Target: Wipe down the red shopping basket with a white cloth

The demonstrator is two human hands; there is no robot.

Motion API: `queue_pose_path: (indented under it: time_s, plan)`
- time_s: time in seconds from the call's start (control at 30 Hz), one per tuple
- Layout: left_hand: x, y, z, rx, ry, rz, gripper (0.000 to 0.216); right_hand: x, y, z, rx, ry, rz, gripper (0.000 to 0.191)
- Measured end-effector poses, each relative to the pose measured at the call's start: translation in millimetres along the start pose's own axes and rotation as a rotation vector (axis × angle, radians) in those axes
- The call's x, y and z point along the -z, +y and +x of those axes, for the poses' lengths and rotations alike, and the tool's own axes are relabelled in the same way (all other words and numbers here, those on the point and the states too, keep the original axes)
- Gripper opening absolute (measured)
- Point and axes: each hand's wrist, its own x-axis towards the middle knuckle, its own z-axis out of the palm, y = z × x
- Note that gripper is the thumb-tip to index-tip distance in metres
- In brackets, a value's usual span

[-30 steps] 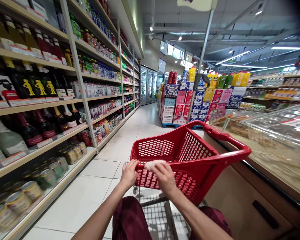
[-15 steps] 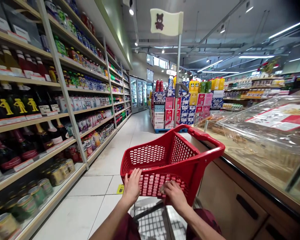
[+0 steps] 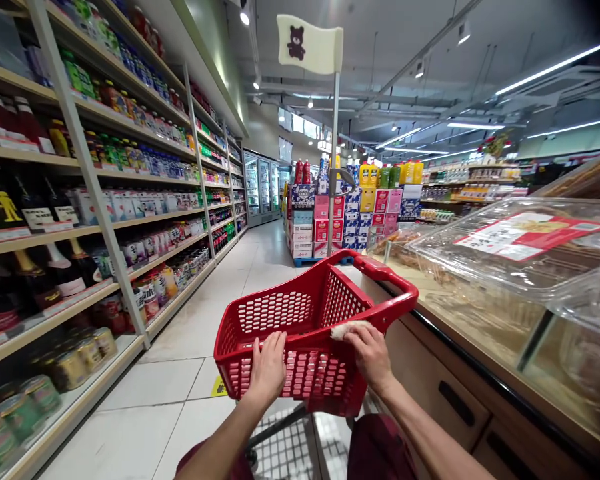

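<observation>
A red plastic shopping cart [image 3: 350, 320] with perforated walls stands right in front of me. My left hand [image 3: 269, 365] lies on the near side of its basket, fingers stretched flat with the tips at the upper rim. Between the bent fingers of my right hand [image 3: 370, 350] is a whitish cloth [image 3: 347, 329], pressed on the rim near the handle end. Most of the cloth is covered by that hand. A pole rises at the cart's far side and carries a cream flag [image 3: 310, 44] with a brown bear.
Shelves of bottles and cans [image 3: 150, 217] line the left of the tiled aisle [image 3: 215, 300]. At right is a wooden counter [image 3: 430, 380] with clear plastic food packs [image 3: 510, 247]. Stacked drink boxes [image 3: 330, 220] stand ahead, glass-door coolers [image 3: 263, 187] behind.
My right hand has moved up from the cart's perforated side to its rim, and the cloth shows now. My left hand stays on the basket. The view has shifted slightly right.
</observation>
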Motion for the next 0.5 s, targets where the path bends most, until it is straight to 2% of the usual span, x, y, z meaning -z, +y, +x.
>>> queue_pose_path:
  time_s: [0.17,0.33,0.5]
  plan:
    - [-5.8,7.8,3.9,-0.021,-0.105,0.039,0.074,9.2,9.4,-9.0,0.073,-0.116,0.008,0.023]
    - [-3.9,11.9,6.4,0.023,-0.112,0.096,0.071,25.1,18.2,18.3,-0.058,0.137,-0.047,0.024]
    - [0.1,10.5,4.9,-0.009,-0.106,0.136,0.075,32.9,25.7,22.1,-0.007,0.017,0.000,0.025]
